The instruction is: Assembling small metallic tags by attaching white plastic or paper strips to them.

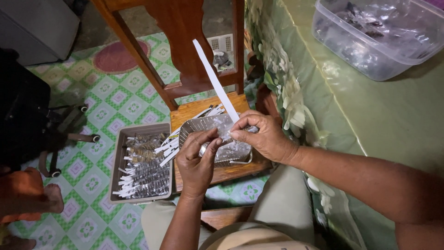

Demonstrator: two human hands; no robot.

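Paper strip point(215, 78) pinched by right hand point(266, 139), left hand point(199, 162) clamped on small bag point(217, 139) above metal basket point(212, 127); tray point(121, 139) beside basket nearly full.

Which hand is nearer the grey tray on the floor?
Left. The left hand is just right of the grey tray; the right hand lies farther right, pinching a white strip.

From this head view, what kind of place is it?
Likely a home used for piecework: patterned vinyl floor, wooden chair serving as a bench, floral cloth on the table.
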